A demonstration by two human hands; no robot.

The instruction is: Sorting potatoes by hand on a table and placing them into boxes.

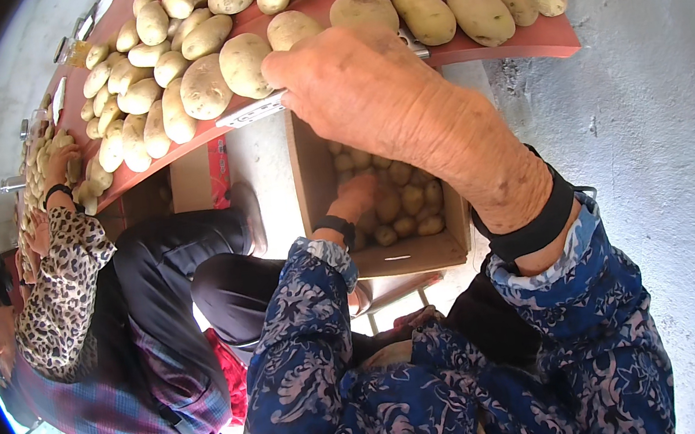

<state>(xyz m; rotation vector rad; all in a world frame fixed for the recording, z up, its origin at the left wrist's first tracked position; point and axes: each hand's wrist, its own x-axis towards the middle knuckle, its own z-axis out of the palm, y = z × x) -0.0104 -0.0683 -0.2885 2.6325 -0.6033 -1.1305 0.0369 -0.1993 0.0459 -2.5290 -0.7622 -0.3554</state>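
Observation:
My left hand [356, 198] reaches down into a cardboard box [301, 166] below the table and touches the potatoes [407, 226] inside; its fingertips are lost among them and in shadow. Over the near edge of the red table [519, 44], my right hand [359, 78] is closed, knuckles up. A silvery metal strip [253, 111] sticks out at its left side, and a bit of metal [414, 46] shows at its right. What lies inside its fingers is hidden. Many potatoes [205, 88] cover the tabletop around and beyond this hand.
A co-worker [103, 376] sits at my left, hands among potatoes farther along the table. Their dark-trousered legs [183, 249] are beside the box. A pale wall [661, 173] rises at my right. Small metal fittings [12, 184] show near the table's far-left part.

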